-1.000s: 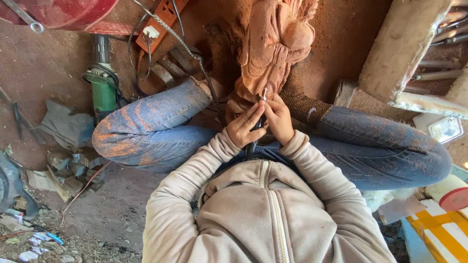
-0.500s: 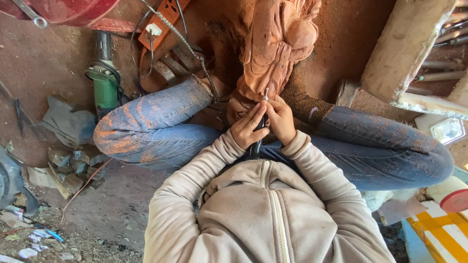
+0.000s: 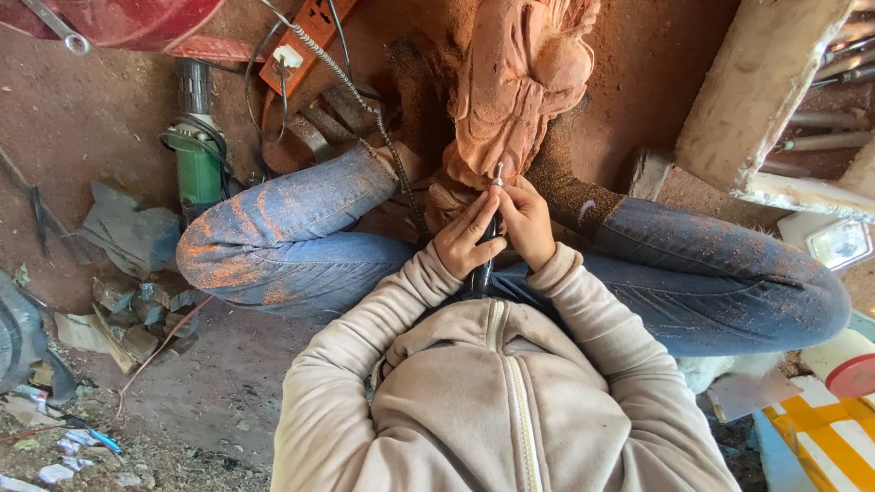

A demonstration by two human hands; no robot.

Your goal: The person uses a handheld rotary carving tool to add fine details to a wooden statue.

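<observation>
I sit cross-legged in dusty blue jeans and a beige zip jacket. A reddish carved wooden figure [image 3: 519,87] stands between my legs. My left hand [image 3: 467,235] and my right hand [image 3: 527,221] both grip a slim black rotary tool handpiece [image 3: 486,244]. Its metal tip touches the lower edge of the carving. A coiled flexible shaft [image 3: 369,109] runs from the top of the view down toward my left knee.
A green angle grinder [image 3: 198,150] lies left of my left knee. An orange power strip [image 3: 296,46] sits beyond it. Stone scraps [image 3: 132,232] and litter cover the ground at left. A pale wooden post [image 3: 756,87] leans at right; a yellow-striped sheet [image 3: 825,437] lies at bottom right.
Both hands stay on the tool at the carving's base, with only a slight shift of the view.
</observation>
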